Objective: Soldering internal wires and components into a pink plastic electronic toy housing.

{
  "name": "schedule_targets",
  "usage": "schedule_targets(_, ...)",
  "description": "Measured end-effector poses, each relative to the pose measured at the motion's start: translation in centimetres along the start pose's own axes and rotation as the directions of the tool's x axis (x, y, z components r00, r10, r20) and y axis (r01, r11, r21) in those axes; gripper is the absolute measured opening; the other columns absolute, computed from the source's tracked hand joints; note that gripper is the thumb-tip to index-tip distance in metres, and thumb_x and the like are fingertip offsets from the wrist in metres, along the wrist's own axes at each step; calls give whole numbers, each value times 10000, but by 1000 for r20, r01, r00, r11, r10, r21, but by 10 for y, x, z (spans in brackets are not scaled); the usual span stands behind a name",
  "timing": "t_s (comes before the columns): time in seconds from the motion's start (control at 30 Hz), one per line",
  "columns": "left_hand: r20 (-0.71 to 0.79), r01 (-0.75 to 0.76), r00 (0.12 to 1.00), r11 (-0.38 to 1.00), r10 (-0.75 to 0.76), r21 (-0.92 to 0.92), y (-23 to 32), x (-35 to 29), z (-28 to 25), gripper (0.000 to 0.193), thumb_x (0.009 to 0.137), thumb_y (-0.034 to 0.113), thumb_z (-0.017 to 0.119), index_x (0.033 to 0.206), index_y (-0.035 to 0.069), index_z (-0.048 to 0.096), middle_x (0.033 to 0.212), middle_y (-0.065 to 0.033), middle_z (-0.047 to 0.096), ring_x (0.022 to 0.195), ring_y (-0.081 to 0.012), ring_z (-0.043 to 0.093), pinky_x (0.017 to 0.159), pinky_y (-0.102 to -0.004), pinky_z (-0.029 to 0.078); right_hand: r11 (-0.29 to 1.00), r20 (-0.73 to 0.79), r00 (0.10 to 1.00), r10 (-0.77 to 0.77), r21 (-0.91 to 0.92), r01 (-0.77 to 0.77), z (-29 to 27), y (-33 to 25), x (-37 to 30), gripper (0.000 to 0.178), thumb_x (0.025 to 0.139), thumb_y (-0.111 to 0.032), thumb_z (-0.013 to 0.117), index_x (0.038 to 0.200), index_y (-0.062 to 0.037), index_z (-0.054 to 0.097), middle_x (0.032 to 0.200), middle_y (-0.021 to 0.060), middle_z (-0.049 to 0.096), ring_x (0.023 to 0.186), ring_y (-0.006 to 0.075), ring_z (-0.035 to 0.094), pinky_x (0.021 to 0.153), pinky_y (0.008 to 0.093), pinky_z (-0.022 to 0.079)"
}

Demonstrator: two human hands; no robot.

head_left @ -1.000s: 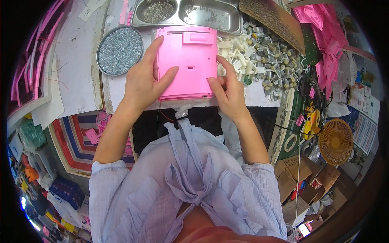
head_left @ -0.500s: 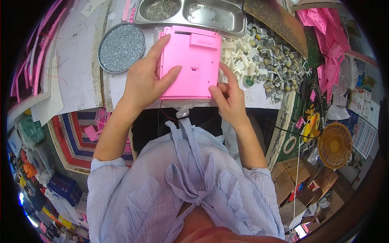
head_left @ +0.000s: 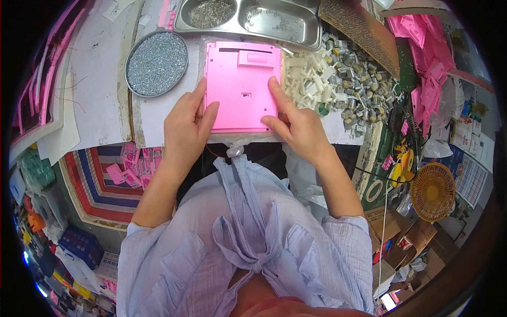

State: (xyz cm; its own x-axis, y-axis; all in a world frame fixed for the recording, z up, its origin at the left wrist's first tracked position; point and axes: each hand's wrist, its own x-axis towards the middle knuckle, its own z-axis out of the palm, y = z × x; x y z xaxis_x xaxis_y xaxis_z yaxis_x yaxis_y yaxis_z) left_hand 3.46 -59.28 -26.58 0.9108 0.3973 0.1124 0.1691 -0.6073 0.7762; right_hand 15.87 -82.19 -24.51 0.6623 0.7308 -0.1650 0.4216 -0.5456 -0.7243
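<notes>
A pink plastic casing (head_left: pixel 237 84), boxy with a long slot near its far edge, a raised block below that and a small window in the middle, lies in front of me on the table. My left hand (head_left: pixel 187 119) grips its left edge, thumb against the near left side. Along the right edge my right hand (head_left: pixel 301 124) holds it, forefinger stretched up its face and thumb near the lower corner. A thin red wire shows below the casing beside a clear plastic bag knot (head_left: pixel 235 150).
A round dish of small metal screws (head_left: pixel 157 62) stands left. A steel tray (head_left: pixel 280 21) with small metal parts is behind. White plastic pieces (head_left: pixel 306 76) and small metal motors (head_left: pixel 364 84) are heaped at right. Pink parts lie in a striped bag (head_left: pixel 95 185).
The casing has moved slightly left and toward me, and lies straighter. My left hand has slid down its left edge; my right forefinger has come onto its face.
</notes>
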Motion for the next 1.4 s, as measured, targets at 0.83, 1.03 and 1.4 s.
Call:
schedule_targets(0.83, 222, -484, 871, 842, 438, 239, 23, 16, -4, 384, 822, 141, 686, 1206, 122, 686, 1396, -47, 612, 1345, -230, 522, 1098, -540, 294, 817, 301, 867, 396, 315, -483, -57, 15, 95, 144, 935, -91, 713, 863, 5, 634, 757, 94, 706, 617, 143, 691, 557, 266, 577)
schedule_targets(1.03, 193, -474, 871, 875, 451, 97, 18, 22, -6, 349, 830, 173, 701, 1173, 110, 688, 1315, -62, 641, 1281, -241, 554, 1051, -505, 338, 931, 259, 895, 364, -101, -350, -70, -20, 105, 124, 905, -123, 710, 865, -16, 662, 755, 103, 713, 640, 186, 711, 581, 317, 564)
schedule_targets(1.4, -127, -70, 979, 840, 163, 538, -75, 57, -79, 71, 847, 228, 745, 876, 165, 732, 923, 39, 679, 941, -194, 606, 897, -424, 345, 436, 350, 770, -533, -667, 604, 64, -106, 208, 139, 821, -163, 672, 929, -126, 750, 957, 43, 711, 1007, 256, 627, 865, 438, 487)
